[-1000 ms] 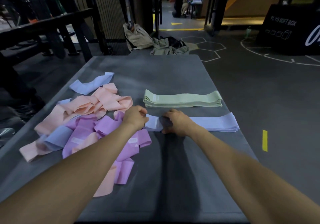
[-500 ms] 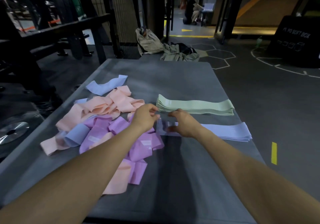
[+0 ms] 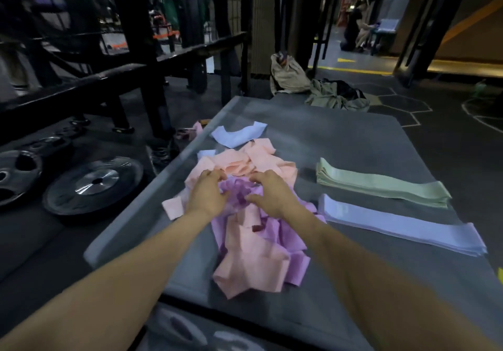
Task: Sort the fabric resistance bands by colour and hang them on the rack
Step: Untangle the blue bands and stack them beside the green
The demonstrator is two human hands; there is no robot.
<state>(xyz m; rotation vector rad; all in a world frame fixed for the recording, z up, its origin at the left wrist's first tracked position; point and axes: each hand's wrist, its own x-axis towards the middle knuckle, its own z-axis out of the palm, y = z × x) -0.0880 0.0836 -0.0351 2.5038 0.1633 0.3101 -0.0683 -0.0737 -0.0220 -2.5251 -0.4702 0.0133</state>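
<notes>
A loose heap of fabric bands lies on the grey mat (image 3: pixel 340 144): pink bands (image 3: pixel 253 160), purple bands (image 3: pixel 283 244) and a light blue band (image 3: pixel 239 133) at the far end. My left hand (image 3: pixel 208 195) and my right hand (image 3: pixel 272 195) are both on the heap's middle, fingers curled into a purple band (image 3: pixel 239 194) between them. To the right lie two neat flat stacks, a green one (image 3: pixel 381 184) and, nearer, a light blue one (image 3: pixel 400 223).
Black weight plates (image 3: pixel 92 184) lie on the floor left of the mat. A dark metal rack frame (image 3: pixel 141 59) stands beyond them. Bags and clothing (image 3: pixel 313 87) sit past the mat's far end. A person is crouched in the far doorway (image 3: pixel 353 29).
Both hands left the light blue stack and moved left onto the mixed heap, where they now grip a purple band. The view has swung left.
</notes>
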